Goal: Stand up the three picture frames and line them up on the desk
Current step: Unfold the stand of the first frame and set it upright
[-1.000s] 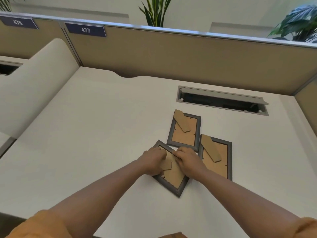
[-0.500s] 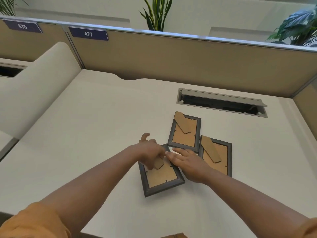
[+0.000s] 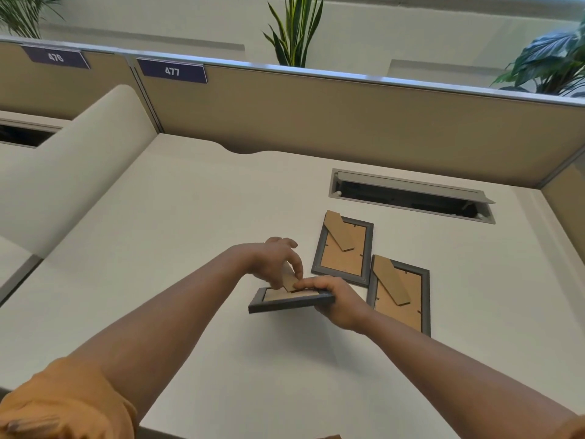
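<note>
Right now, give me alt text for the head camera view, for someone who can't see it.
Two bare hands lift a dark picture frame off a white desk: the right hand grips its edge while the left hand pinches its cardboard stand. Two more frames lie face down to the right, near an open cable slot.

Bright, even light with soft faint shadows, sharp focus (wide-angle bending toward the edges).

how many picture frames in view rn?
3. One frame is lifted in both hands; a second frame lies face-down behind it; a third frame lies face-down to its right. None appear hidden.
</note>
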